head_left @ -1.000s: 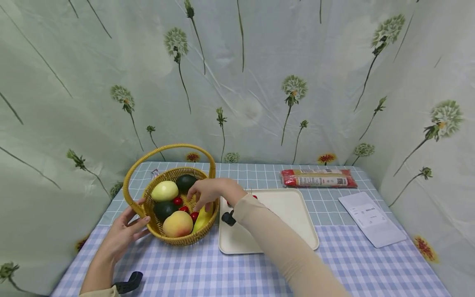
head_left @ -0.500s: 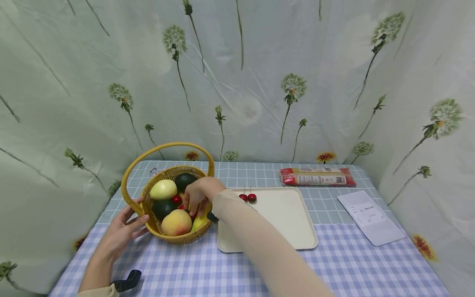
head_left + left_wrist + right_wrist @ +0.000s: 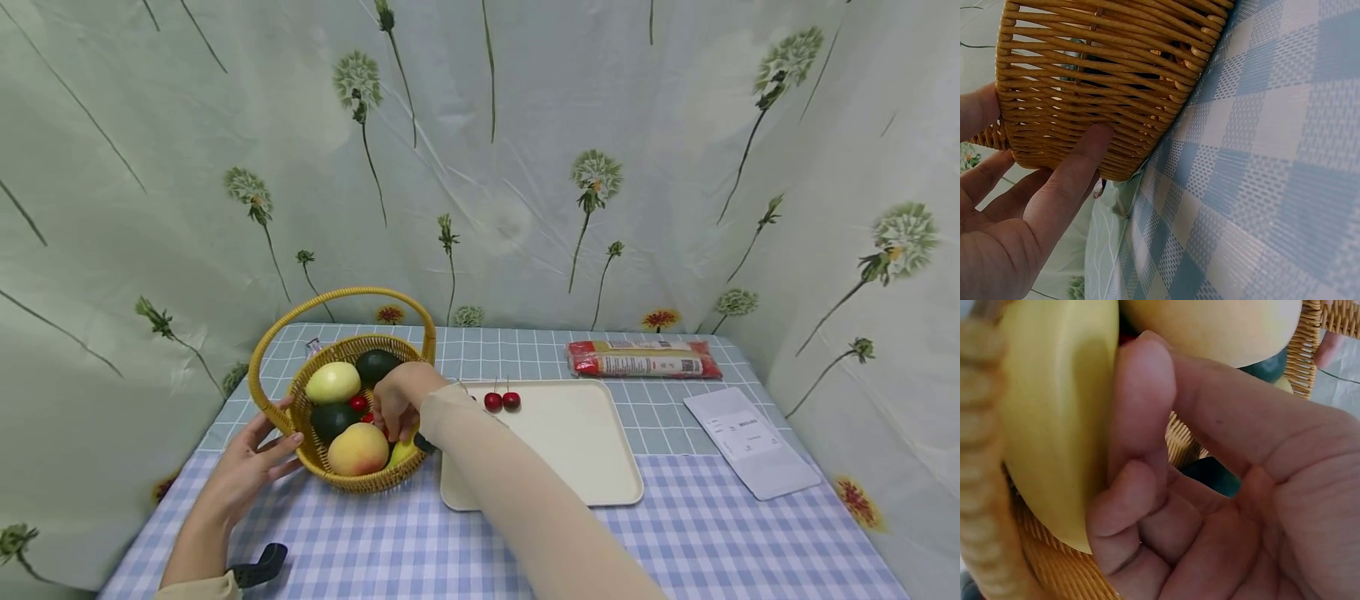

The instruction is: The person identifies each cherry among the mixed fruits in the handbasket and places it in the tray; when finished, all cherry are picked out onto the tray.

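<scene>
A yellow wicker basket (image 3: 356, 483) with a tall handle stands on the left of the table. My left hand (image 3: 243, 462) grips its left rim near the handle's foot; in the left wrist view the fingers lie against the woven wall (image 3: 1104, 75). Down inside the basket, my right hand (image 3: 401, 396) has thumb and fingertips together on a cherry, of which only a red sliver (image 3: 1126, 339) shows. Beside those fingers lie a long yellow fruit (image 3: 1054, 425) and a peach (image 3: 358, 450). Also inside are a pale yellow-green fruit (image 3: 333, 382), dark green fruits (image 3: 330, 423) and another cherry (image 3: 358, 403).
A cream tray (image 3: 570, 450) right of the basket holds cherries (image 3: 512, 402) near its back left; the right sleeve crosses over it. Behind it lies a red-and-clear packet (image 3: 643, 359). A pale labelled pouch (image 3: 750, 446) lies at the right.
My right hand has lowered into the basket, and its fingers have closed in beside the yellow fruit. Cherries on the tray have come into sight. The left hand keeps its hold.
</scene>
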Tool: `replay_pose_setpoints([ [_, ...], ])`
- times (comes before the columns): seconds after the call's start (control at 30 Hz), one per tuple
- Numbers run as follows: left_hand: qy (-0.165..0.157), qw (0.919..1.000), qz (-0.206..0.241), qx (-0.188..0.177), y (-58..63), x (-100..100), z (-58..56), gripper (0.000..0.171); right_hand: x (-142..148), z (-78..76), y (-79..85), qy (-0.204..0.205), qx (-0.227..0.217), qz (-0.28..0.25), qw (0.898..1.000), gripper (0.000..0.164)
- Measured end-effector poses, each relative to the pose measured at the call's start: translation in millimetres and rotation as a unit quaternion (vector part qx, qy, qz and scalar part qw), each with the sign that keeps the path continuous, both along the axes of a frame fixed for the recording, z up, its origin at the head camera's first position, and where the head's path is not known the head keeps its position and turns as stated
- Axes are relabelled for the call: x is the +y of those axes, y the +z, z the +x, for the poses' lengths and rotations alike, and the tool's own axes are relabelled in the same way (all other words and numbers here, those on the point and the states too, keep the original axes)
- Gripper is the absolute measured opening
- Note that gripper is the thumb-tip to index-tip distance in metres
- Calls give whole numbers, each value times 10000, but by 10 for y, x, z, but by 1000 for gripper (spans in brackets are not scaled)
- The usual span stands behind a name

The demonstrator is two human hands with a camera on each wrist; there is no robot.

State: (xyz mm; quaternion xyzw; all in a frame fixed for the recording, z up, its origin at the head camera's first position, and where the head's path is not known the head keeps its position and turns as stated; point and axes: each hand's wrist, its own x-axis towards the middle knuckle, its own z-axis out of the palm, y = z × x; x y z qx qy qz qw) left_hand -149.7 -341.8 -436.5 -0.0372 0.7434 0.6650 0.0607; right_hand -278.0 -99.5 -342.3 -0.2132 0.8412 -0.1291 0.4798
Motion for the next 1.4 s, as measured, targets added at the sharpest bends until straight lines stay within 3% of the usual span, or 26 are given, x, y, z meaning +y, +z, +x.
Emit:
replay_pose_setpoints([
  [0.4, -10, 10000, 16, 20, 30, -1, 5, 81, -19, -1, -25, 44, -7, 44, 10000, 23],
  [0.6, 1, 10000, 21, -22, 0, -12, 22, 81, -19, 41, -58, 98, 198, 36, 9997, 27],
  [0.8, 20, 9999, 5, -113, -30, -9, 36, 81, -11, 97, -109, 175, 611, 7, 9980, 23],
  [1.03, 31, 9999, -16, -125, -15, -6, 23, 80, 6, 101, -143, 20, 691, -295, 9972, 18],
  [1.4, 2, 10000, -38, -36, 24, 11, 17, 81, 2, 68, -164, 514, 1082, -337, 9922, 17],
])
